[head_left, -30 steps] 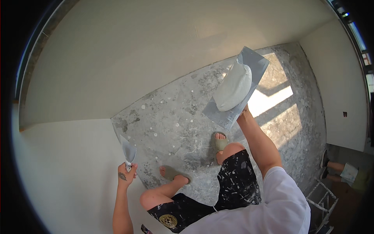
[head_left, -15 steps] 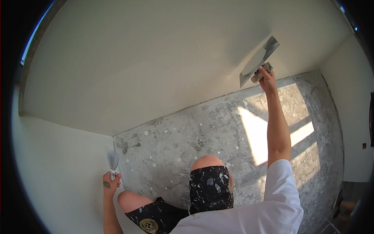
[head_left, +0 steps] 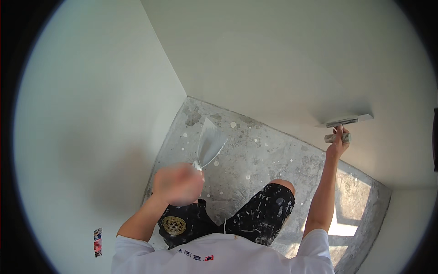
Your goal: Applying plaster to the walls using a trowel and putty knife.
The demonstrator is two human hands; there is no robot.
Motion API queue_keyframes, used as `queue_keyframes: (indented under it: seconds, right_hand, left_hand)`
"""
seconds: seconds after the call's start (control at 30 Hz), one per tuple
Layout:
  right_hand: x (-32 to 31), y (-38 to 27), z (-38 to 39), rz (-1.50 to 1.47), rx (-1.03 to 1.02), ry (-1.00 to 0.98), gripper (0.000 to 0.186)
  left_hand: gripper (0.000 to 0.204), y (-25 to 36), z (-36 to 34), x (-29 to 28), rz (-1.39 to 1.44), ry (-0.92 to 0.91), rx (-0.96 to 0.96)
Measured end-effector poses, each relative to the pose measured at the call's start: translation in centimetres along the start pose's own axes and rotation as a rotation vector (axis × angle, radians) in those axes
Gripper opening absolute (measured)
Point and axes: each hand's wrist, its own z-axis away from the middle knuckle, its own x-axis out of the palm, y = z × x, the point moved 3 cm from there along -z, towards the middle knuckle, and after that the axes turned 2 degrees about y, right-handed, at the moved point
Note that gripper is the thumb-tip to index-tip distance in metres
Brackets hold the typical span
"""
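My left hand (head_left: 179,184), partly blurred, is closed round the handle of a putty knife (head_left: 211,142). The knife's broad, pale-smeared blade points up and away, in front of my body above the floor. Out to the right, my right hand (head_left: 338,142) grips the handle of a plastering trowel (head_left: 345,121). That trowel's long flat metal blade lies close against the lower part of the pale wall (head_left: 283,64); whether its whole edge touches cannot be made out.
A second pale wall (head_left: 91,100) rises at my left and meets the first in a corner. The grey concrete floor (head_left: 237,160) is spotted with white splashes, with sunlit patches at the right. A small colourful strip (head_left: 98,242) shows at lower left. Another wall (head_left: 410,223) stands at right.
My view has turned left, bringing the corner toward the middle. My left hand has raised the putty knife in front of me. The trowel in my right hand now lies flatter along the wall.
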Motion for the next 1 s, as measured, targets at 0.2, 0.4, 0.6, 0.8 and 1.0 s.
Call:
queue_keyframes:
  seconds: [0.2, 0.4, 0.6, 0.8, 1.0]
  right_hand:
    - [21.0, -1.4, 12.1, 0.159, -0.04, 0.074, 0.025]
    - [42.7, 0.9, 22.5, 0.321, -0.176, 0.013, 0.029]
    - [54.0, 1.8, 28.4, 0.292, -0.129, -0.01, 0.029]
    - [50.2, -4.6, 28.1, 0.091, 0.092, -0.4, 0.027]
    - [36.9, -16.4, 19.2, 0.003, 0.128, -0.729, 0.017]
  left_hand:
    - [0.019, -1.8, 4.3, -3.9, 0.145, -0.211, 0.154]
    - [0.019, 0.0, 8.9, -9.0, 0.149, -0.186, 0.173]
    - [0.024, -2.4, 12.2, -11.4, 0.246, -0.227, 0.253]
    - [0.028, -1.0, 12.9, -13.3, 0.291, -0.153, 0.237]
    - [0.028, 4.2, 5.3, -15.3, 0.204, -0.102, 0.246]
